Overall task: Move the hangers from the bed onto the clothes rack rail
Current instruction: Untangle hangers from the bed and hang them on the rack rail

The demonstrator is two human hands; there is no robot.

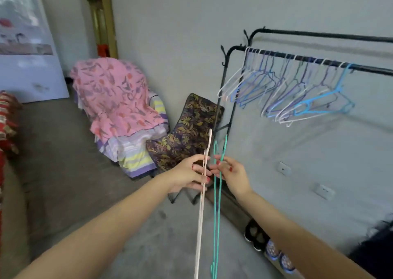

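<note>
Writing: none legible. A poster [23, 34] leans on the far left wall; its print is too blurred to read.

Left hand [187, 175]: arm stretched forward from lower left, palm turned right, fingers curled round a pink hanger [201, 215] near its neck. The hanger is seen edge-on, hook up, its body trailing down toward the lower frame edge.

Right hand [232, 175]: arm stretched forward from lower right, palm turned left, thumb and fingers pinching a teal hanger [217, 215] near its neck. Also edge-on, hook up, body hanging down. The two hangers stand side by side, just apart; the two hands' fingertips nearly meet between them. Red polish on the nails.

Rack [231, 108]: black metal frame against the right wall, two rails. The front rail [361, 67] carries a row of hangers [282, 91] in white, lilac and blue, the rightmost a bright blue one [323, 104]. The back rail [319, 34] is bare in the part shown. Both held hangers are below and left of the front rail, well apart from it.

Room: grey concrete floor [63, 172], plain grey wall [180, 34]. A seat draped in pink floral cloth [117, 95] over striped cloth stands in the corner; a folding chair [189, 134] with dark leaf-print fabric is just beside the rack's left post. Red patterned fabric [7, 121] shows at the left edge. Shoes [255, 236] line the wall's foot under the rack. Two wall sockets [282, 168] sit low on the right wall. A gilt frame edge [102, 19] stands in the far corner.
</note>
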